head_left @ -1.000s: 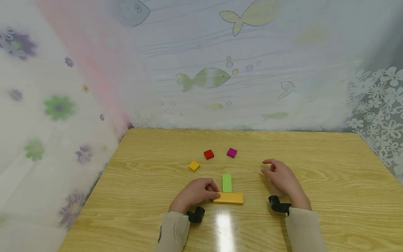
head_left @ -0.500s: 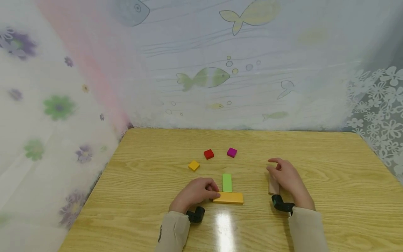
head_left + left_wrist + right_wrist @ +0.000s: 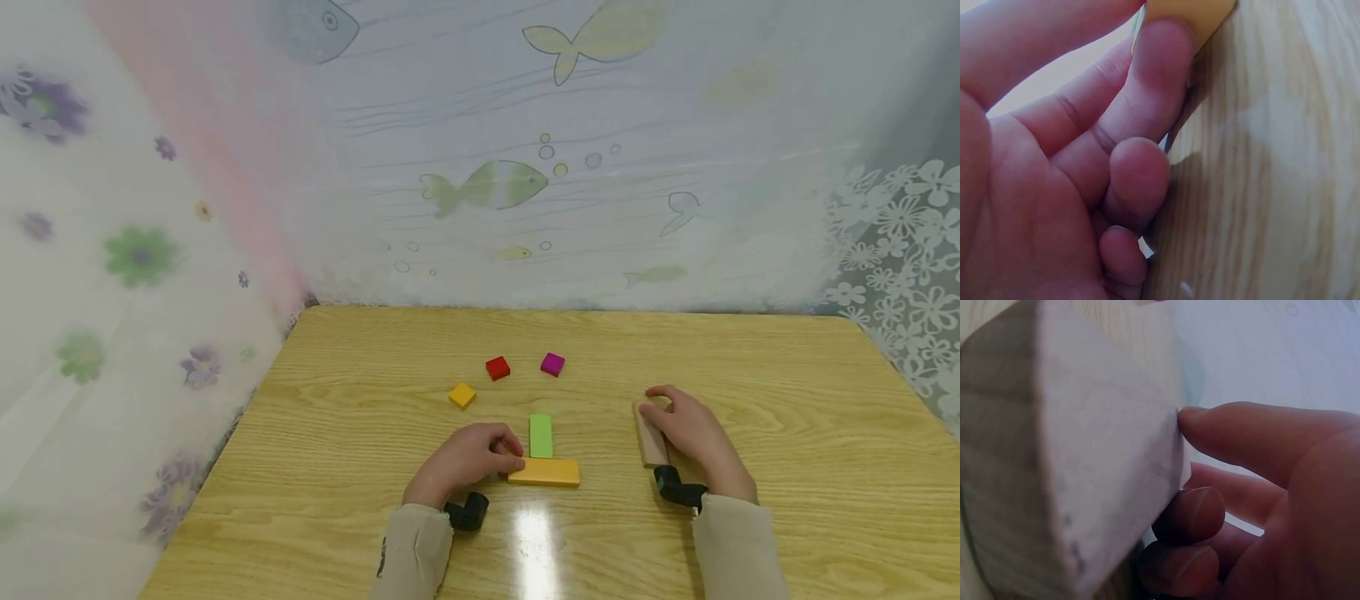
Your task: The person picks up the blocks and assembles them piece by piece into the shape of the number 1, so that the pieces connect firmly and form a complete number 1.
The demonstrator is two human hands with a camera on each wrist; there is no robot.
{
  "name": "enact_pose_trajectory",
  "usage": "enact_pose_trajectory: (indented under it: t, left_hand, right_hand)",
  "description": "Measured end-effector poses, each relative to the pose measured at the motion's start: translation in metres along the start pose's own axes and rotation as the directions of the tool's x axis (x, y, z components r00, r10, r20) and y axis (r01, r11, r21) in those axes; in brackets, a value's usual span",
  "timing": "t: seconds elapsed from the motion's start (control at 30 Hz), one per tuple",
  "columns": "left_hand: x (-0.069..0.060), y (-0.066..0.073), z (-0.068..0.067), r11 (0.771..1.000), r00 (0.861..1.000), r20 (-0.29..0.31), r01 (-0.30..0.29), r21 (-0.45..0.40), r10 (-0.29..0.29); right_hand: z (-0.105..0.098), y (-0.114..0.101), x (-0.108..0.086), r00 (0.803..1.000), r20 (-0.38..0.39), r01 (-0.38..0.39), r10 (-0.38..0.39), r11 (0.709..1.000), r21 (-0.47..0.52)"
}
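Observation:
At the left end of a long yellow-orange block (image 3: 549,472), my left hand (image 3: 467,457) pinches it between thumb and fingers. The block lies flat on the table, and a light green block (image 3: 540,436) stretches away from its far side, the two touching or nearly so. Off to the right, my right hand (image 3: 688,429) grips a plain wooden block (image 3: 651,437) near its far end. Up close in the right wrist view, that wooden block (image 3: 1100,437) fills the left side, thumb on its edge and fingers along the other side. In the left wrist view only a corner of the yellow-orange block (image 3: 1194,15) shows.
Beyond the hands lie three small square pieces: yellow-orange (image 3: 462,395), red (image 3: 497,367) and magenta (image 3: 552,364). The wood-grain table (image 3: 360,350) meets a printed curtain (image 3: 480,258) at its far edge. Each wrist carries a black camera mount.
My right hand has shifted right and slightly nearer, and the wooden block, hidden at first, has come into view under it. My left hand and the coloured blocks have stayed in place.

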State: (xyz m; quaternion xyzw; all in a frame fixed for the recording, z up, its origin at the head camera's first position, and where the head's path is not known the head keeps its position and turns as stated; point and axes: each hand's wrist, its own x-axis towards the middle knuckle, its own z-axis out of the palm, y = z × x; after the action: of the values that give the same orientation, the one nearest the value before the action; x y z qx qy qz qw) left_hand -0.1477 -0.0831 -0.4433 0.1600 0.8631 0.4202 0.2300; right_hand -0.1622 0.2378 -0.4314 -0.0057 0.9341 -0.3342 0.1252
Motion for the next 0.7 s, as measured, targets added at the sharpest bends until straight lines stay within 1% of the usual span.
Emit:
enact_pose_trajectory:
  t: [0.23,0.53,0.7]
  left_hand:
    - [-0.001,0.003,-0.002,1.000,1.000,-0.005,0.015,0.008,-0.015]
    - [-0.004,0.005,-0.004,0.993,0.999,-0.030,0.017,0.119,-0.013]
    - [-0.006,0.004,-0.005,0.991,0.999,-0.039,0.024,0.134,-0.019]
  right_hand:
    - [0.001,-0.003,0.001,0.999,0.033,-0.002,0.002,1.000,-0.012]
    - [0.000,-0.010,-0.001,0.997,0.073,-0.008,0.010,0.999,-0.035]
    - [0.001,-0.013,-0.003,0.993,0.117,0.005,0.002,0.998,-0.061]
